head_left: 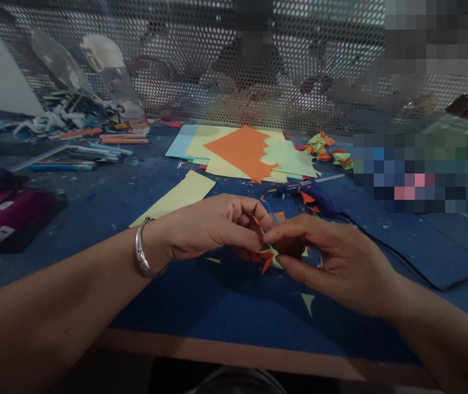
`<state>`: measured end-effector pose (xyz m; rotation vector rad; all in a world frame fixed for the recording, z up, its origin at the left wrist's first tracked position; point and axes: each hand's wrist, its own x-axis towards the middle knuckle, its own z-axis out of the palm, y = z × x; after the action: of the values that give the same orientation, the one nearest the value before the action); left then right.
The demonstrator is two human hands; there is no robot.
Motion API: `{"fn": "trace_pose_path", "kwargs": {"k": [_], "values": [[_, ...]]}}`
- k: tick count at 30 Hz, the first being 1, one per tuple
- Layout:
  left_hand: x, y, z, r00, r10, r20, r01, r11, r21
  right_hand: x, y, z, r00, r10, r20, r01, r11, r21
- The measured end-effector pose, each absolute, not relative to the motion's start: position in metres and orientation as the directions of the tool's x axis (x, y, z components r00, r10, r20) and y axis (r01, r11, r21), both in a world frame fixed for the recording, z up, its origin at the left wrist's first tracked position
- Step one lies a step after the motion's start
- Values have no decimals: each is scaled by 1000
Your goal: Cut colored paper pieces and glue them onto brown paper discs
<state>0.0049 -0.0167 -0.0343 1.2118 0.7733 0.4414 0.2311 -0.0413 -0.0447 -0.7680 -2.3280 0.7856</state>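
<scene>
Both my hands meet over the blue table (217, 306) near its front edge. My left hand (213, 227), with a silver bracelet on the wrist, has its fingers curled and pinched round a small orange and pale green paper piece (270, 258). My right hand (324, 257) pinches the same piece from the right with thumb and fingers. Pointed orange and green tips stick out below the fingers. Most of the piece is hidden between the hands.
A blue glue gun (308, 194) with a black cord lies just behind my hands. Farther back lie orange (242, 150), yellow and green paper sheets and finished paper pieces (328, 150). Pens (90, 153) lie left, a purple power strip (8, 216) far left. A perforated metal screen backs the table.
</scene>
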Motion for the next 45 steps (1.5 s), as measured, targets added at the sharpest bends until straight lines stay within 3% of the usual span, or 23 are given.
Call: {"fn": "trace_pose_path", "kwargs": {"k": [15,22,28,37,45], "values": [[4,-20,-31,637,721,-273,27,332,943,231,-41,-36,-621,716,317,425,648,-632],[9,-23,-31,458,888,-48,106,-1,994,234,-40,-37,-569,748,340,468,635,-614],[5,-29,-28,437,887,152,286,-297,911,238,-35,-38,-491,800,345,472,577,-667],[4,-35,-24,472,840,267,346,-455,820,244,-34,-40,-458,832,313,469,525,-710],[5,-33,-26,489,827,277,371,-485,792,243,-34,-41,-464,829,312,451,524,-723]]}}
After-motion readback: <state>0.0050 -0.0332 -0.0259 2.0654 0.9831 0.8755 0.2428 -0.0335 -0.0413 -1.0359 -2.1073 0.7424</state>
